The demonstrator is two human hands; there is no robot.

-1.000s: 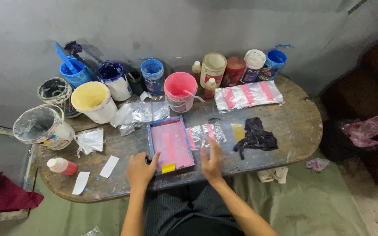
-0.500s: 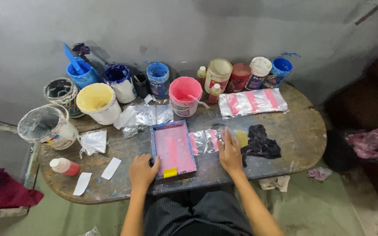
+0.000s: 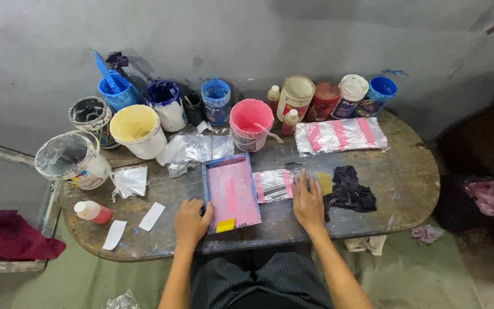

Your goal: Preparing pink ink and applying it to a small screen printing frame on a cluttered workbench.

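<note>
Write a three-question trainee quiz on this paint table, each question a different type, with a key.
1. True or false: the left hand rests at the lower left edge of the pink screen frame.
2. What lies under the right hand? A) a striped clear plastic sheet B) the black cloth C) a paint lid
3. Fill in: the tub just behind the frame holds ____ paint.

Key: 1 true. 2 A. 3 pink.
</note>
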